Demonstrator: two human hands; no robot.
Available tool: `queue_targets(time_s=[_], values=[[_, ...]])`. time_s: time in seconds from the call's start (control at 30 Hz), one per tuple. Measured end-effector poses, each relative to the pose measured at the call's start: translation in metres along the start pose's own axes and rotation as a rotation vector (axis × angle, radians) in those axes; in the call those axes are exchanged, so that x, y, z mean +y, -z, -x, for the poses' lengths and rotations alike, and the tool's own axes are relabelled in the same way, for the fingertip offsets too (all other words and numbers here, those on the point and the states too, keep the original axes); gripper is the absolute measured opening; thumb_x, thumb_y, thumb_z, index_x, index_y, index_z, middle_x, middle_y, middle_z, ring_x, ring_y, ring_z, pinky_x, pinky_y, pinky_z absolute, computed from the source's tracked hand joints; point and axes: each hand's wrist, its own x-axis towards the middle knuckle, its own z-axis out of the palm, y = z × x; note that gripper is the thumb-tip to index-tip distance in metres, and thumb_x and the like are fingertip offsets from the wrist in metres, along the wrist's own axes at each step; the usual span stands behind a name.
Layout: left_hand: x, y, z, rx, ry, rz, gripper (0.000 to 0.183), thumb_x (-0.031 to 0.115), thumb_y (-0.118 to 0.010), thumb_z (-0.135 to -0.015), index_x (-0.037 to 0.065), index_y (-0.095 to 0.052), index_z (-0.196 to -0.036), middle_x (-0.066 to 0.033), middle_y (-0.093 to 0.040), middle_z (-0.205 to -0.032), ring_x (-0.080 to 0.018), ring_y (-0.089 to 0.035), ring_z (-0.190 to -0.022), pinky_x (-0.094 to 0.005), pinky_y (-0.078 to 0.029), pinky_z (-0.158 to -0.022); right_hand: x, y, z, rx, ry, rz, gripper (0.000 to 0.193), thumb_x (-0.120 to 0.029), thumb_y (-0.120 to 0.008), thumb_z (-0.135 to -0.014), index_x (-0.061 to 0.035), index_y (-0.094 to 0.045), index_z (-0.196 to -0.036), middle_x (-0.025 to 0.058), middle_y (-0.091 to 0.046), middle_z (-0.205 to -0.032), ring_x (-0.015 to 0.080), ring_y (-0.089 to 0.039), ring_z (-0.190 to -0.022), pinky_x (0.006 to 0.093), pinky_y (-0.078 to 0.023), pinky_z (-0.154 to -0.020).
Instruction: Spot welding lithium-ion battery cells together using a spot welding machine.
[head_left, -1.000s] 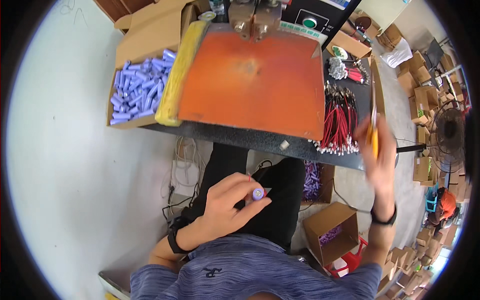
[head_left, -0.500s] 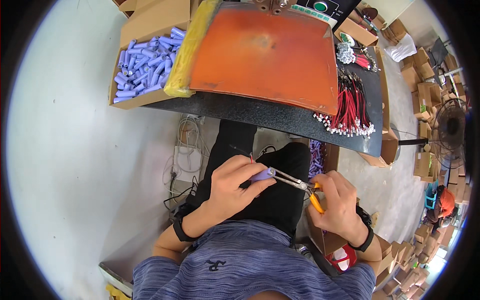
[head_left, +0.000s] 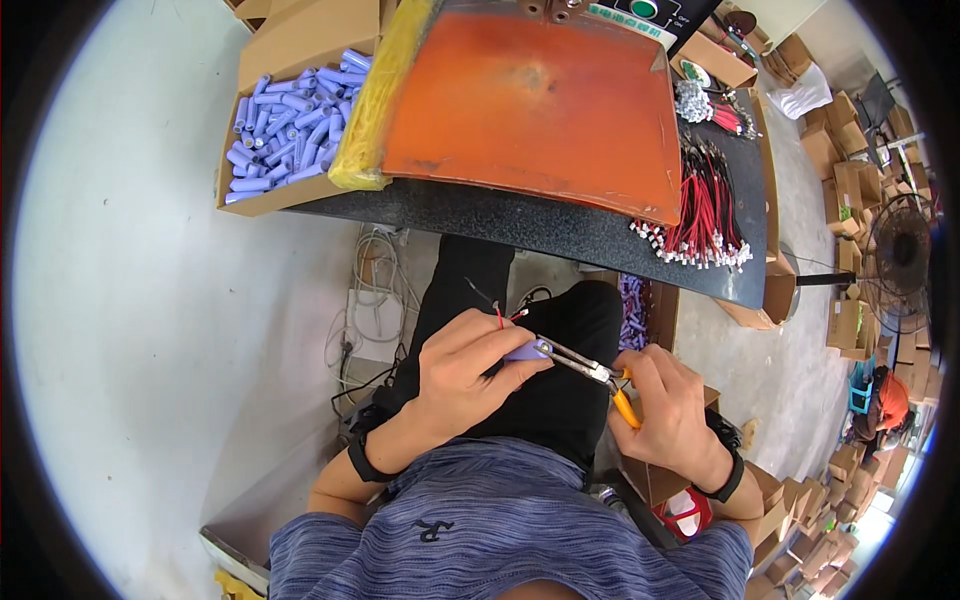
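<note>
Pale concrete floor (head_left: 150,300), black worktable (head_left: 520,215), stacked cardboard boxes (head_left: 850,180), fan (head_left: 900,255).

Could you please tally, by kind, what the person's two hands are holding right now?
Small purple cylindrical cell, in the left hand: 1
Orange-handled metal pliers, in the right hand: 1
Thin red and black wires at the cell: 2
Total: 4

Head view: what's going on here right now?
A seated person holds a small purple cylindrical cell in the left hand over the lap, red and black wires sticking out past the fingers. The right hand grips orange-handled pliers with the tips at the cell's end. Ahead, a cardboard box of purple cells and a bundle of red leads sit on the black table.
</note>
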Motion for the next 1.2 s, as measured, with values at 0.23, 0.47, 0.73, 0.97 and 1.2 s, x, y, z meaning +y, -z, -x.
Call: queue_targets(time_s=[0.23, 0.47, 0.73, 0.97, 1.2], values=[[0.008, 0.001, -0.004, 0.011, -0.020, -0.044, 0.027, 0.006, -0.080, -0.058, 0.000, -0.065, -0.080, -0.0072, -0.057, -0.067, -0.0201, -0.054, -0.059, -0.0292, -0.043, -0.051, -0.006, -0.002, 0.005, -0.046, -0.035, 0.022, 0.045, -0.008, -0.069, -0.057, 0.0009, -0.051, -0.097, 0.0106, -0.049, -0.076, 0.0255, -0.055, -0.063, 0.0353, -0.046, -0.054], [0.008, -0.003, -0.005, 0.024, 0.002, -0.029, 0.025, 0.006, -0.080, -0.058, 0.000, -0.065, -0.077, -0.0069, -0.057, -0.067, -0.0195, -0.053, -0.057, -0.0291, -0.042, -0.050, -0.004, -0.015, 0.012, -0.034, -0.048, -0.019, 0.034, -0.008, -0.066, -0.062, -0.0005, -0.050, -0.091, 0.0109, -0.050, -0.071, 0.0278, -0.056, -0.057, 0.0357, -0.044, -0.049], [0.008, -0.004, -0.006, 0.020, 0.035, 0.021, 0.023, 0.005, -0.079, -0.060, 0.001, -0.065, -0.077, -0.0062, -0.056, -0.066, -0.0192, -0.052, -0.057, -0.0286, -0.041, -0.051, 0.005, -0.010, 0.017, -0.114, -0.391, -0.660, 0.017, 0.001, -0.050, -0.068, 0.0015, -0.052, -0.085, 0.0098, -0.050, -0.058, 0.0216, -0.054, -0.051, 0.0292, -0.042, -0.051], [0.002, -0.006, -0.005, -0.019, -0.010, 0.017, 0.023, 0.004, -0.079, -0.061, 0.002, -0.065, -0.079, -0.0063, -0.056, -0.068, -0.0194, -0.052, -0.059, -0.0284, -0.041, -0.052, 0.006, -0.005, 0.015, -0.116, -0.346, -0.363, 0.038, -0.002, -0.055, -0.065, 0.0005, -0.051, -0.103, 0.0172, -0.057, -0.084, 0.0344, -0.058, -0.072, 0.0383, -0.047, -0.061], [0.011, 0.006, -0.008, -0.091, 0.129, 0.032, 0.019, 0.006, -0.076, -0.067, 0.001, -0.066, -0.082, -0.0073, -0.057, -0.069, -0.0168, -0.053, -0.059, -0.0274, -0.042, -0.053, 0.036, 0.061, 0.000, 0.232, -0.325, -0.239, 0.035, 0.001, -0.058, -0.065, 0.0009, -0.057, -0.100, 0.0097, -0.057, -0.083, 0.0171, -0.056, -0.071, 0.0276, -0.044, -0.059]])
